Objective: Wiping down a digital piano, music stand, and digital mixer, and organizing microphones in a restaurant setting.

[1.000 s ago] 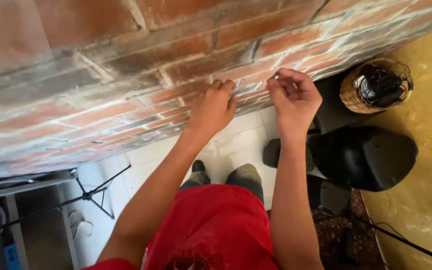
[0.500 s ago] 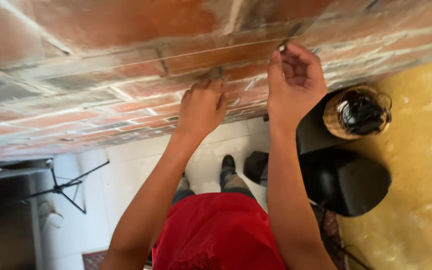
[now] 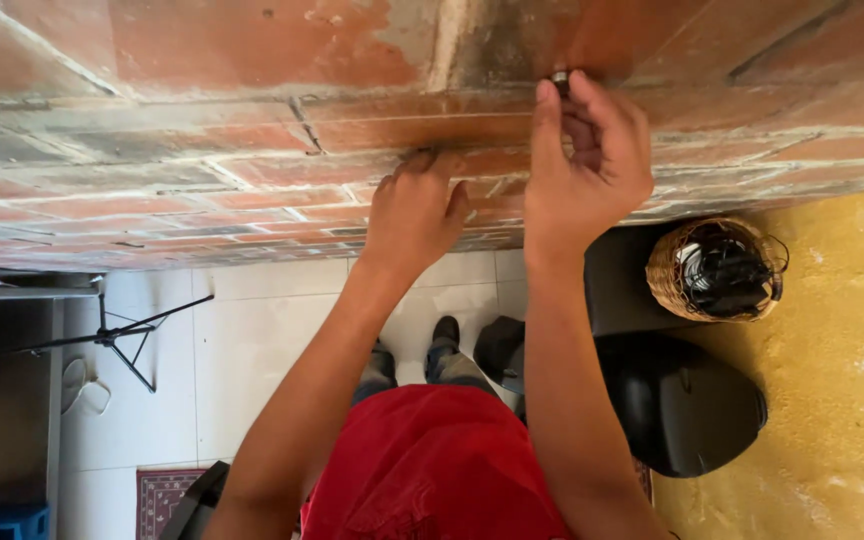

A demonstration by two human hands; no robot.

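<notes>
Right hand (image 3: 587,165) pinches a small dark fastener (image 3: 559,79) against the brick wall (image 3: 202,130); left hand (image 3: 414,215), fingers curled, braces just below. Seating in hand.

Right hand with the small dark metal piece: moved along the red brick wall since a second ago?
Yes. The right hand climbed the red brick wall, away from the woven wicker basket.
</notes>
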